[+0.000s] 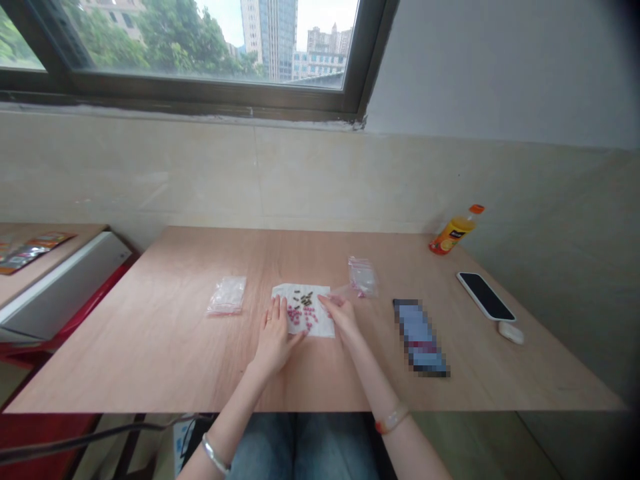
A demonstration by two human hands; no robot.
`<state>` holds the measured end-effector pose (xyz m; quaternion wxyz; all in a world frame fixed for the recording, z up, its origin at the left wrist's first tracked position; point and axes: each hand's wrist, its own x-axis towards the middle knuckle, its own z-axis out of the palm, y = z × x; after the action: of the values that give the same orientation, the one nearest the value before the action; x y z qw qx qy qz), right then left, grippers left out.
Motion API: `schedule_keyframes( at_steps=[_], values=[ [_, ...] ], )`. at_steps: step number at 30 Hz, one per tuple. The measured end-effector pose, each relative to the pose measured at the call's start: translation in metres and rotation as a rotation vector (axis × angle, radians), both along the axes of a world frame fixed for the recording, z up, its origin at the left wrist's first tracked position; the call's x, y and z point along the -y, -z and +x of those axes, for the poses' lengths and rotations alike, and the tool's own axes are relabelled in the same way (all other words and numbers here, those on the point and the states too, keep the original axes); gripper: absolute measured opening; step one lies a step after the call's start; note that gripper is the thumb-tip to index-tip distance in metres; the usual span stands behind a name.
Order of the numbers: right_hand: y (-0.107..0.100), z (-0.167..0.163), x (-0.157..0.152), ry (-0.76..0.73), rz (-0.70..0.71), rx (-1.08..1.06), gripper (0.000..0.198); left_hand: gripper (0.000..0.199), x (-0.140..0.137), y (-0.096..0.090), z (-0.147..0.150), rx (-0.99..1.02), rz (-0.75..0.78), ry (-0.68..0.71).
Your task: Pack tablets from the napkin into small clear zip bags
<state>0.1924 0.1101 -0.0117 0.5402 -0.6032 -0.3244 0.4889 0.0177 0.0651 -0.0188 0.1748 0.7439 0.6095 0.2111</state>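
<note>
A white sheet of paper [325,327] lies on the table in front of me, bearing several pink pills [309,313] and several dark green-brown capsules [306,300]. My left hand [275,337] rests flat at the paper's left edge, fingers stretched and thumb toward its lower edge; it holds nothing. At the right edge, my right hand [341,315] is closed, its fingertips over the paper near the capsules. A small clear plastic bag [345,291] with a pinkish tint shows at its fingers and appears gripped by them. The thumb is mostly hidden.
Clear zip bags lie in a stack [227,297] at left and another stack [363,277] at right. Farther right are a blurred-out phone [421,339], a white-edged phone [485,296], a white earbud case [511,332] and an orange drink bottle [453,233] near the wall.
</note>
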Motion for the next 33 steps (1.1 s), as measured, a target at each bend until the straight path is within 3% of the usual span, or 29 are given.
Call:
schedule_keyframes(
  at_steps=[3,6,19,23,26,30,33],
  values=[
    [0.014,-0.011,-0.001,0.074,0.082,0.310,0.038,0.084,-0.002,0.018,0.001,-0.058,-0.023,-0.017],
    [0.024,-0.019,0.003,0.082,0.172,0.466,0.035,0.084,-0.002,0.027,0.000,-0.097,-0.006,-0.026],
    [0.044,-0.020,0.007,0.073,0.235,0.582,0.033,0.082,-0.003,0.027,-0.005,-0.102,-0.046,-0.001],
    [0.042,-0.018,0.006,0.074,0.209,0.552,0.043,0.079,-0.006,0.018,-0.008,0.075,-0.066,-0.021],
    [0.036,-0.009,0.006,0.073,0.144,0.471,0.038,0.066,-0.013,0.006,-0.015,0.327,-0.030,-0.128],
    [0.019,0.007,0.005,0.085,0.117,0.300,0.031,0.048,-0.023,-0.011,-0.030,0.632,0.041,-0.259],
    [0.000,0.003,0.005,-0.016,0.100,0.084,0.030,0.041,-0.031,-0.022,-0.041,0.776,0.019,-0.340]
  ],
)
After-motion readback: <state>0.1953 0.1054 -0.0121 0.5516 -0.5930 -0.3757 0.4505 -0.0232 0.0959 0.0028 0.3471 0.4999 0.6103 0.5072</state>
